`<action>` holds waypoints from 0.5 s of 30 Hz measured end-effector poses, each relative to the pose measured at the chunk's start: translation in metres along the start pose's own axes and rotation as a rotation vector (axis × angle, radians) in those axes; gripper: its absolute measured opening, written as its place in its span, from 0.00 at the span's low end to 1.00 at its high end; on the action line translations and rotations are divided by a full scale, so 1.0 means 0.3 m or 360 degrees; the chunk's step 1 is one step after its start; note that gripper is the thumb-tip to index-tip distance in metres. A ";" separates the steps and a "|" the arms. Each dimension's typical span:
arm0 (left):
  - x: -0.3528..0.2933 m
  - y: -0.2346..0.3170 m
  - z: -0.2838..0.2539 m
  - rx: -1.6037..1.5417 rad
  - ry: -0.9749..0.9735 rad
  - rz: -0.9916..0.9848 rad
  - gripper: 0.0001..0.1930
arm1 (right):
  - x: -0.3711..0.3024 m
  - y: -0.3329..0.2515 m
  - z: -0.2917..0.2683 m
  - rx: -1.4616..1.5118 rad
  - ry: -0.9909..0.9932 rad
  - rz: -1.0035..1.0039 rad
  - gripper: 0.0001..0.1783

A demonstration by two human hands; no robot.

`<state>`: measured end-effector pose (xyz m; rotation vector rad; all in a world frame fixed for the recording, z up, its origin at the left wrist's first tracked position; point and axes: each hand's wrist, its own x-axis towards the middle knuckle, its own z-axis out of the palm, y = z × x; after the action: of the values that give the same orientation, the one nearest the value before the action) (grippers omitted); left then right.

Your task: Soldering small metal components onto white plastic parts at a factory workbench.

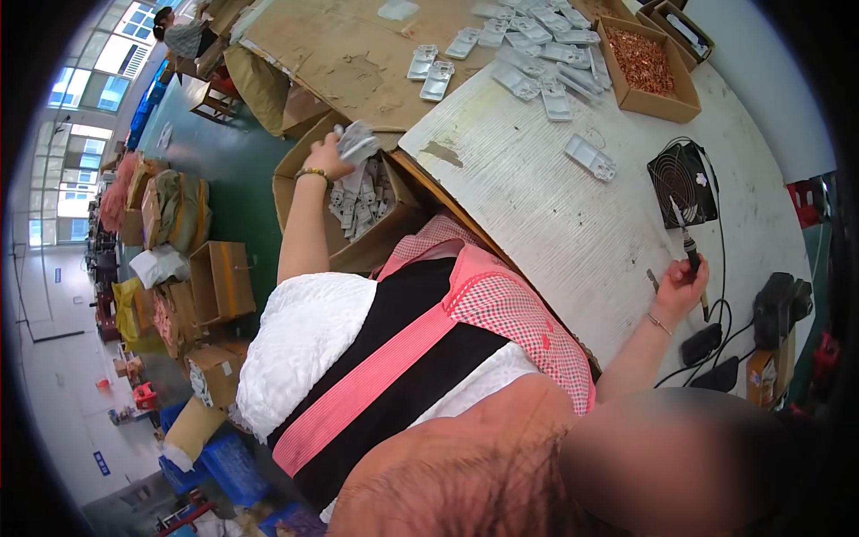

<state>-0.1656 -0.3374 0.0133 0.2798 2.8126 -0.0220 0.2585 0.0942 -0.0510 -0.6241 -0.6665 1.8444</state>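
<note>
My left hand (pixel 327 157) reaches over an open cardboard box (pixel 288 183) at the left of the table, its fingers closed around whitish plastic pieces (pixel 360 141). Below it, the box holds a heap of similar white plastic parts (pixel 361 201). On the right, my right hand (pixel 682 288) grips a soldering iron (pixel 689 243) by its dark handle. The iron's tip points away from me, over a square black fan (pixel 682 183) lying on the table. A single white plastic casing (pixel 590 158) lies between my hands, touched by neither.
Many white casings (pixel 528 40) are spread at the far side of the table (pixel 528 206). Beside them stands a cardboard tray of small copper-coloured parts (pixel 673 109). Black cables and a black device (pixel 780 309) sit at the right. Another person (pixel 186 40) works at the far left.
</note>
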 end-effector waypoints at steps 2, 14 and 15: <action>-0.031 -0.012 -0.001 0.0454 0.0022 -0.0355 0.36 | -0.002 0.000 -0.001 0.0001 0.0011 0.0023 0.12; -0.257 0.827 0.180 0.0053 0.0555 0.2056 0.30 | -0.007 -0.004 -0.012 -0.0037 0.0031 -0.0032 0.12; -0.286 0.885 0.201 -0.0109 0.0531 0.2257 0.31 | -0.008 -0.004 -0.007 -0.0016 0.0054 -0.0037 0.12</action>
<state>-0.0155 -0.0961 -0.0132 2.2530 2.2140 0.4515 0.2615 0.0926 -0.0513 -0.6503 -0.6581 1.8061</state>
